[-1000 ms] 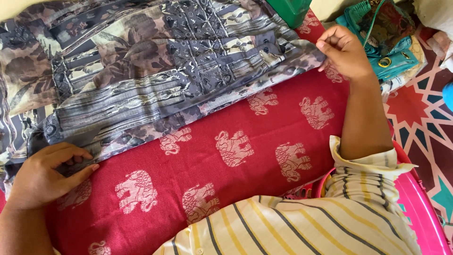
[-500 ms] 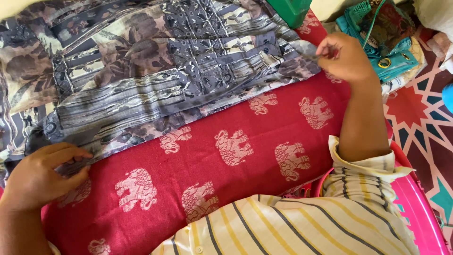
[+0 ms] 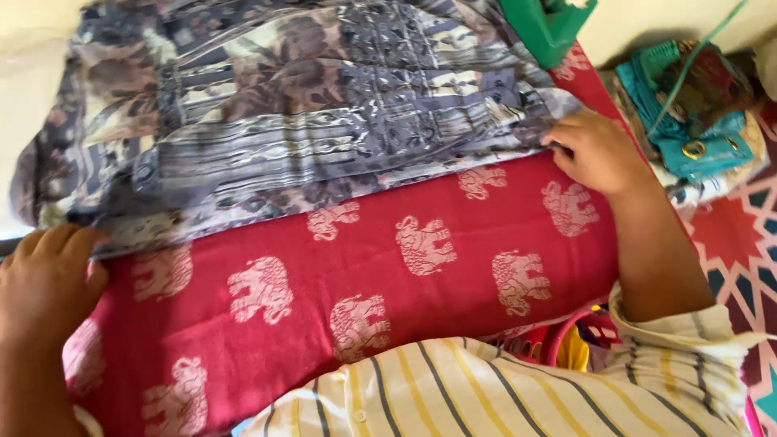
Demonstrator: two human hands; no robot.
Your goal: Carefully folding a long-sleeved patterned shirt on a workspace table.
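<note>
Head view: the grey patterned garment [image 3: 291,121] lies on the far part of a red elephant cloth [image 3: 380,267]. The left hand [image 3: 44,279] pinches its near-left hem; the right hand [image 3: 595,150] grips its right edge. Straightening seems underway; an even, gentle pull would suit next.

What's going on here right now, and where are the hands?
A person in a cream striped shirt has a grey and blue patterned garment spread over a red cloth with pale elephant motifs. The left hand grips the garment's lower left edge; the right hand pinches its right edge. A green object sits at the top, with teal items to the right.
</note>
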